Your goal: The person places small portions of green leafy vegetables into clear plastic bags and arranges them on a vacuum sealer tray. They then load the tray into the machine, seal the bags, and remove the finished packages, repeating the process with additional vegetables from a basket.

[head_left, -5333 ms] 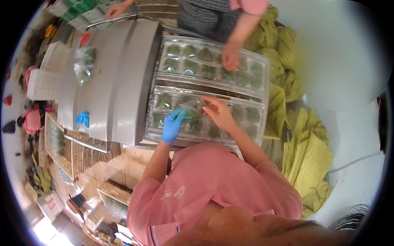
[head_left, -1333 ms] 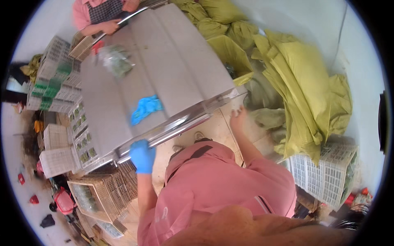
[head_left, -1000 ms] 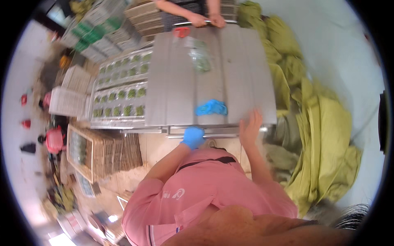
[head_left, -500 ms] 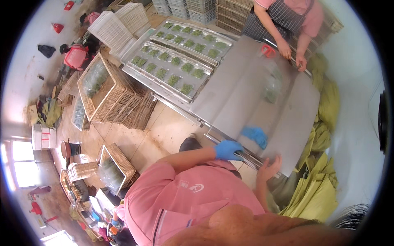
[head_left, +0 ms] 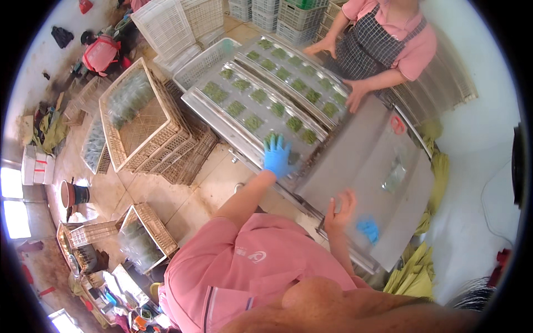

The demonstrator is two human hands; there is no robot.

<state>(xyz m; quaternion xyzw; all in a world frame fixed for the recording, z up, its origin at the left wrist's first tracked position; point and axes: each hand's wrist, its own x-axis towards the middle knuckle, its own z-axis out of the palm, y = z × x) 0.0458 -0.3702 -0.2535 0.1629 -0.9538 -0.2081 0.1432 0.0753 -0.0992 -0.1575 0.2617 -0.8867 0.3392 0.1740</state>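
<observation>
Head view shows a white chest logo (head_left: 257, 256), left fingers (head_left: 280, 143) spread by greens (head_left: 254, 121), right fingers (head_left: 350, 201) apart.

Green leafy portions (head_left: 259, 96), one lot: we enter them as small loose clumps, packed in clear film that shines here and there. We find them lying flat in four rows, paired two and two, on a grey metal surface (head_left: 257, 109) to the left of the lid (head_left: 336, 158). The rows run lengthwise away from the lid's left edge, the clumps spaced fairly evenly. One clump near the lid we see only in part. The lid: broad grey metal sheet, shallowly ridged, its top face upward.
</observation>
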